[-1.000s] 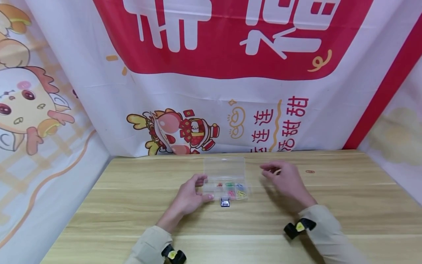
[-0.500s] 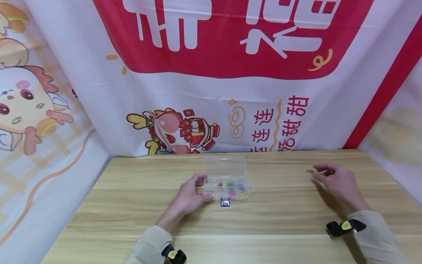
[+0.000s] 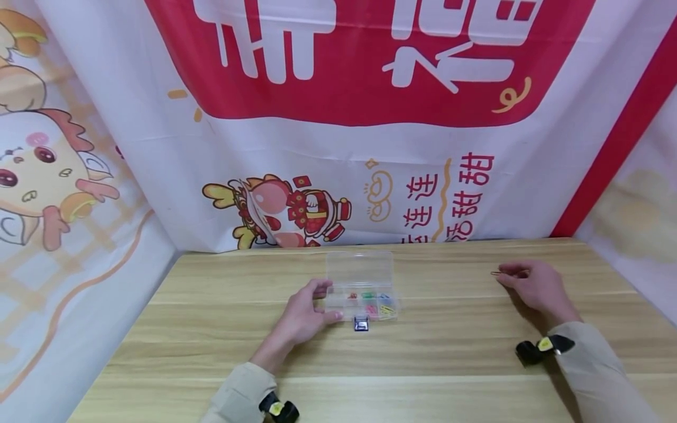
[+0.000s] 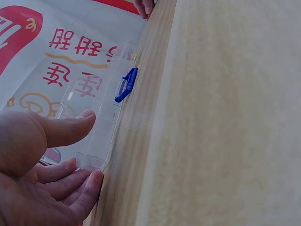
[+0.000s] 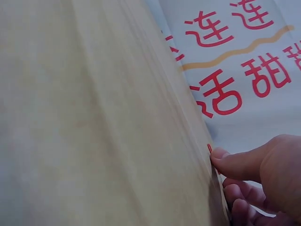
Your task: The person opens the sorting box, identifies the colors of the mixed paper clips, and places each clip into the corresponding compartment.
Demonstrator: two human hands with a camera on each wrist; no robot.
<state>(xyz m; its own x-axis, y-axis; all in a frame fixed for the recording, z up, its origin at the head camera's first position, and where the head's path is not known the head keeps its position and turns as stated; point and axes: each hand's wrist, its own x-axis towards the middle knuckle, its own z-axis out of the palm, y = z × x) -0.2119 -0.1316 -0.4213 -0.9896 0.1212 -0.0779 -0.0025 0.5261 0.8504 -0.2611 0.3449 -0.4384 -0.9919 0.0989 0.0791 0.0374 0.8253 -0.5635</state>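
A clear plastic compartment box [image 3: 335, 298] stands on the table with its lid [image 3: 359, 269] raised at the back. Inside lie small paper clips in separate compartments: red, green [image 3: 368, 295], blue, pink [image 3: 371, 309] and yellow [image 3: 388, 310]. My left hand [image 3: 302, 317] holds the box's left end, thumb at the front and fingers at the back. On its front edge hangs a blue latch [image 4: 127, 85]. Far to the right, my right hand [image 3: 536, 286] pinches a red paper clip [image 5: 209, 148] at the tabletop; one end sticks out past the thumb, the rest is hidden.
The wooden table [image 3: 423, 364] ends at the back against a white and red printed cloth [image 3: 338, 147]. Another printed cloth [image 3: 106, 247] hangs along the left side.
My right hand has moved right, from beside the box to the red paper clip, and its fingertips now cover most of it. The left hand and box have stayed put.
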